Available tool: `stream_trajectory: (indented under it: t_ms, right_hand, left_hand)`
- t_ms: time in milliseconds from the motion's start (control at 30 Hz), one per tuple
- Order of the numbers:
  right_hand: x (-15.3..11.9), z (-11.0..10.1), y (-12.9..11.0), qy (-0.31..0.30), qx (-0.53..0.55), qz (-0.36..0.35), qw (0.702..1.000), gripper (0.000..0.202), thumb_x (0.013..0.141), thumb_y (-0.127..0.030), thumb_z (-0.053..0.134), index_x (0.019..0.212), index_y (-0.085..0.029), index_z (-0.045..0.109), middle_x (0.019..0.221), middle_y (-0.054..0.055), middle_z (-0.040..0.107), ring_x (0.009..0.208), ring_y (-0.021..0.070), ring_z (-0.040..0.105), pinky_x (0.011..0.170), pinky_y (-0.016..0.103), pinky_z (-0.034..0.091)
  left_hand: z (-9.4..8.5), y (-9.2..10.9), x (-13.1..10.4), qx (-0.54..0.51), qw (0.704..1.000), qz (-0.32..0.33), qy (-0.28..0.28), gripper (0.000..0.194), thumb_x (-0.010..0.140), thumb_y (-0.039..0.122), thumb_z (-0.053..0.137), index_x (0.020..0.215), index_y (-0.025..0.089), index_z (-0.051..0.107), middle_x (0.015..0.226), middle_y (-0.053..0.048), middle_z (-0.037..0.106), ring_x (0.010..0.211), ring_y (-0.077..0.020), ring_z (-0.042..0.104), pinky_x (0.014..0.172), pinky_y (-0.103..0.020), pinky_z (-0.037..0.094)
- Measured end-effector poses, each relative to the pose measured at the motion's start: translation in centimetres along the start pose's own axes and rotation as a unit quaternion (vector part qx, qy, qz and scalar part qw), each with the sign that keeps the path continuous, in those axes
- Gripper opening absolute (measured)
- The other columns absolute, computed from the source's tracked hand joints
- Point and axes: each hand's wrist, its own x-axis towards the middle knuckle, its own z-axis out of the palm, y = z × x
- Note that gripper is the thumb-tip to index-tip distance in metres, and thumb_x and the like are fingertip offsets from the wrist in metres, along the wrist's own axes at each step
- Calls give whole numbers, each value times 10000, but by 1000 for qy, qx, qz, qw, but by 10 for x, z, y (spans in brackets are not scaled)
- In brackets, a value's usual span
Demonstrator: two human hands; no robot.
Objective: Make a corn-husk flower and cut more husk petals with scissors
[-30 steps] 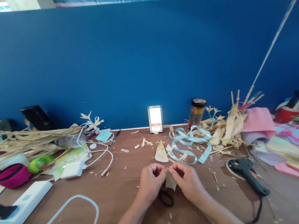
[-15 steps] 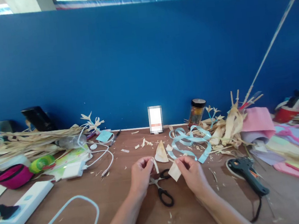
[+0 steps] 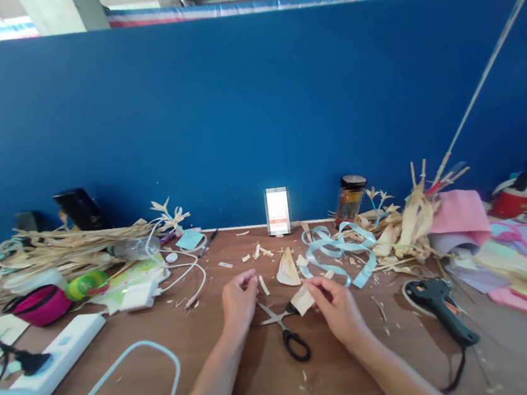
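My right hand (image 3: 336,304) pinches a small pale piece of dried husk (image 3: 302,299) between thumb and fingers. The piece hangs over one handle of the scissors (image 3: 283,322), which lie spread apart on the table with black handles. My left hand (image 3: 240,300) hovers left of the scissors' blades, its fingers loosely curled and holding nothing. Just beside its fingertips is a narrow husk strip (image 3: 264,285), apart from the hand. A pointed, fan-shaped husk piece (image 3: 287,268) lies beyond my hands.
Light blue ribbon (image 3: 340,246) curls behind my right hand. A glue gun (image 3: 440,304) rests at the right. At the left are a power strip (image 3: 50,374), a pink pouch (image 3: 40,306) and a husk bundle (image 3: 73,241). A lit phone (image 3: 278,210) stands by the blue partition (image 3: 235,112).
My left hand has let go of the narrow husk strip and drawn slightly left. My right hand still holds its husk piece, now tilted differently. The view has shifted slightly.
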Motion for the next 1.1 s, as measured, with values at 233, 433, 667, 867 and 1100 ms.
stream_trajectory:
  t_ms: [233, 433, 667, 867, 1100]
  right_hand:
    - [2, 2, 3, 2, 117, 33, 993, 221, 730, -383, 567, 794, -173, 549, 698, 23, 585, 644, 161, 557, 567, 259, 476]
    - [1, 4, 1, -9, 143, 57, 988, 210, 715, -355, 598, 792, -176, 520, 641, -13, 561, 577, 121, 539, 549, 232, 458]
    - [-1, 3, 1, -32, 92, 26, 995, 182, 749, -345, 559, 749, -165, 532, 613, -17, 534, 553, 103, 484, 507, 201, 387]
    - [-1, 1, -2, -36, 92, 19, 995, 177, 747, -334, 556, 772, -159, 554, 637, -19, 513, 564, 96, 445, 518, 198, 360]
    - [-1, 2, -4, -36, 120, 45, 991, 197, 702, -343, 578, 790, -168, 558, 608, -22, 526, 548, 106, 458, 510, 207, 382]
  left_hand:
    - [16, 17, -26, -50, 982, 54, -172, 353, 699, 436, 545, 818, 118, 640, 590, -10, 600, 512, -119, 522, 480, -209, 406]
    - [28, 15, -40, -95, 965, 15, -242, 274, 667, 398, 596, 654, 124, 589, 489, 24, 527, 443, -83, 467, 460, -193, 384]
    - [26, 17, -40, -130, 963, -10, -236, 292, 663, 370, 613, 802, 115, 636, 625, -16, 588, 546, -108, 512, 506, -215, 437]
    - [27, 15, -41, -137, 956, 9, -259, 246, 675, 335, 615, 760, 107, 642, 598, -12, 568, 535, -93, 493, 515, -205, 435]
    - [26, 14, -41, -173, 947, -20, -269, 244, 649, 299, 642, 815, 122, 657, 675, -28, 606, 602, -110, 534, 577, -227, 468]
